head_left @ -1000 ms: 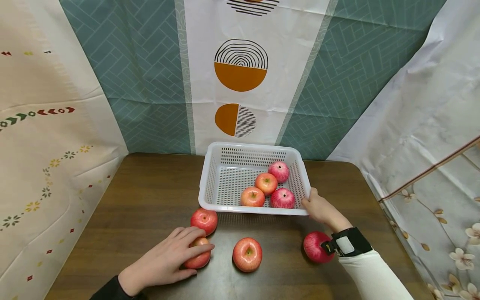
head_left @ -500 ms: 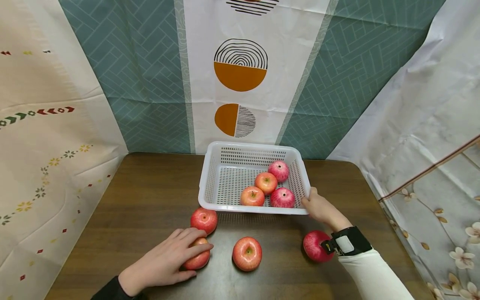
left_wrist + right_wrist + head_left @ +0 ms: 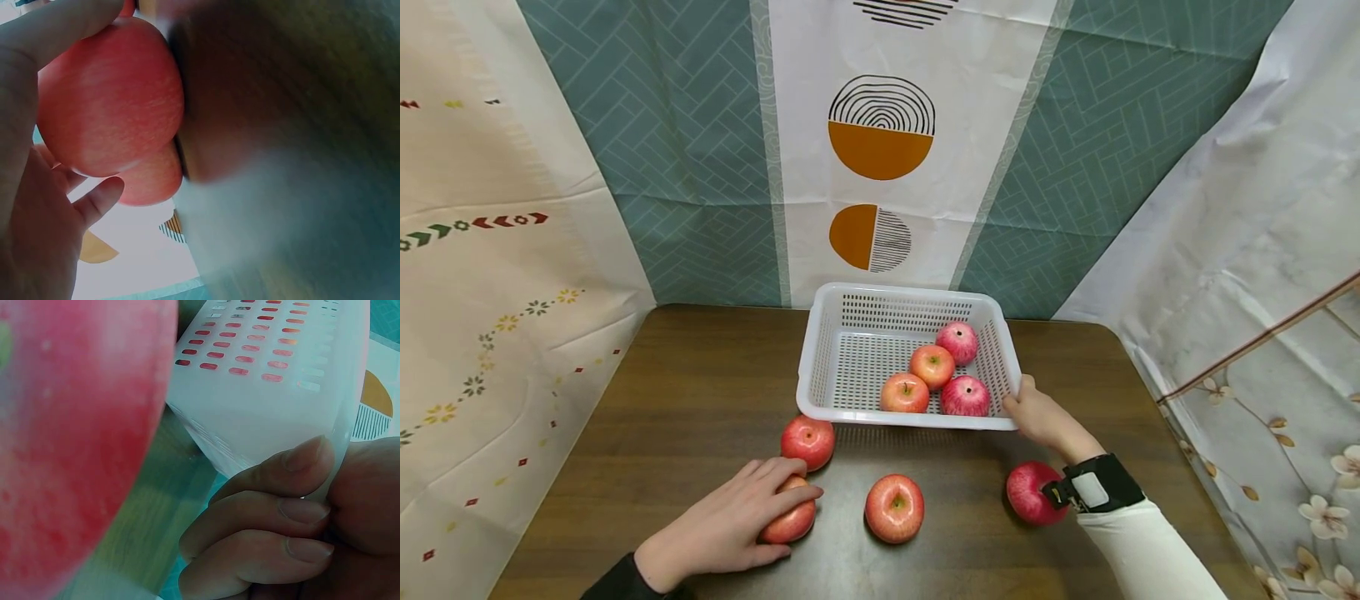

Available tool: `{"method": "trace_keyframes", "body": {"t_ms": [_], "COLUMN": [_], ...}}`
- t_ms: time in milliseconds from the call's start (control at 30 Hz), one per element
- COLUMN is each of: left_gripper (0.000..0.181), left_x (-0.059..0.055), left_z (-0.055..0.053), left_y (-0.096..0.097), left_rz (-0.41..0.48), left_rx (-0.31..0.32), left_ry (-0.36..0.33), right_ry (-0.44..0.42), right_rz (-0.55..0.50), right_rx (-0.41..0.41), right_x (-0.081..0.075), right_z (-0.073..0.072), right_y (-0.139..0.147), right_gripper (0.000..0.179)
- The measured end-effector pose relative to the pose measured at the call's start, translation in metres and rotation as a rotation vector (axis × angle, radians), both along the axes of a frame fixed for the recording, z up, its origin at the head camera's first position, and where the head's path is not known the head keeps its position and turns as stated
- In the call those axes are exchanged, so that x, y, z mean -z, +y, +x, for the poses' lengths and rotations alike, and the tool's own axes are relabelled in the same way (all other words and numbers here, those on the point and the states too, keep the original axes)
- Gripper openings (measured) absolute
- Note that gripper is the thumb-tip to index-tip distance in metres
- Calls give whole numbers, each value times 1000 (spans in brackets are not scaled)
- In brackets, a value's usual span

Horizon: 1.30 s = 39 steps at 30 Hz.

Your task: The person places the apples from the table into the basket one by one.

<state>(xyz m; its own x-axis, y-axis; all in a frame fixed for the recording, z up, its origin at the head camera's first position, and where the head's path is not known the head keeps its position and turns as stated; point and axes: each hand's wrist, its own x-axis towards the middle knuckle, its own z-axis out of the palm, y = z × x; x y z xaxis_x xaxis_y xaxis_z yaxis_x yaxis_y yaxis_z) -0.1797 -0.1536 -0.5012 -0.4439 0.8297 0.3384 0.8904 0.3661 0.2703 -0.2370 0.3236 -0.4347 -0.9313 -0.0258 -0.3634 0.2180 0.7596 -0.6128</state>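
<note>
My left hand (image 3: 722,521) is curved over a red apple (image 3: 790,512) on the table; in the left wrist view the thumb and fingers lie around that apple (image 3: 112,97). Just beyond it sits another apple (image 3: 807,442), close to the basket's front left corner. A white perforated basket (image 3: 917,419) stands at the back of the table with several apples (image 3: 932,367) in its right half. My right hand (image 3: 1045,422) grips the basket's front right corner; the right wrist view shows curled fingers (image 3: 256,562) at its rim.
One apple (image 3: 895,508) sits front and centre on the brown table (image 3: 715,375). A darker red apple (image 3: 1033,493) lies beneath my right wrist, beside the strapped wrist camera (image 3: 1086,487). Patterned cloth (image 3: 700,150) hangs behind the table and at both sides.
My left hand and the apple under it have shifted slightly to the left, away from the apple beyond. The right hand and basket have stayed in place.
</note>
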Motion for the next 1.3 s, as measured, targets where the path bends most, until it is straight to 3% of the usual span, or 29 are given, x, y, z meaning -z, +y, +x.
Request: {"method": "trace_keyframes", "body": {"t_ms": [667,1300], "left_gripper": [77,74], "left_x": [9,9], "left_z": [0,1], "left_y": [1,1], "left_rz": [-16,-3], "left_rx": [-3,8], "left_ry": [-12,10], "right_ry": [6,-5], "right_rz": [6,4], "right_rx": [5,5], "right_x": [-1,0], "right_z": [0,-1], "right_y": [0,-1], "right_gripper": [59,58]}}
